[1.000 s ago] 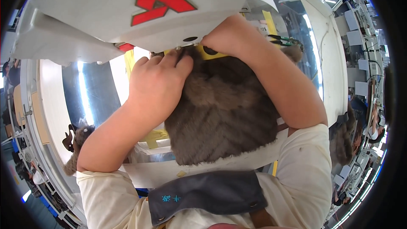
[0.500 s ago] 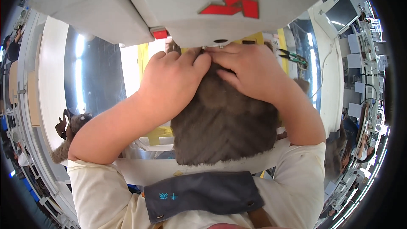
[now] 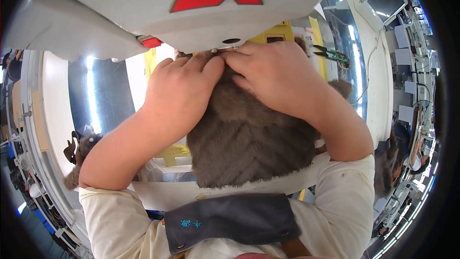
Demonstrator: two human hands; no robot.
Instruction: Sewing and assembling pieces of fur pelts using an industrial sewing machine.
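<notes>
A grey-brown fur piece hangs from under the white head of a sewing machine toward my body. My left hand is closed, thumb and bent fingers pinching the fur's far edge just below the machine. Beside it, my right hand grips the same edge, its thumb on the fur and its fingers reaching up under the head. The fingertips of both hands almost meet there. The machine head and my knuckles hide the needle area and the exact edge being held.
Green-handled snips lie right of the machine bed. Yellow tape marks the worktop. Fur scraps lie by a dark brown object at the left, and another fur scrap by my right forearm. A control box with a screen stands far right.
The view has tilted a little, so the machine head sits further left and higher. Both hands keep their hold by the machine, and the fur has hardly shifted.
</notes>
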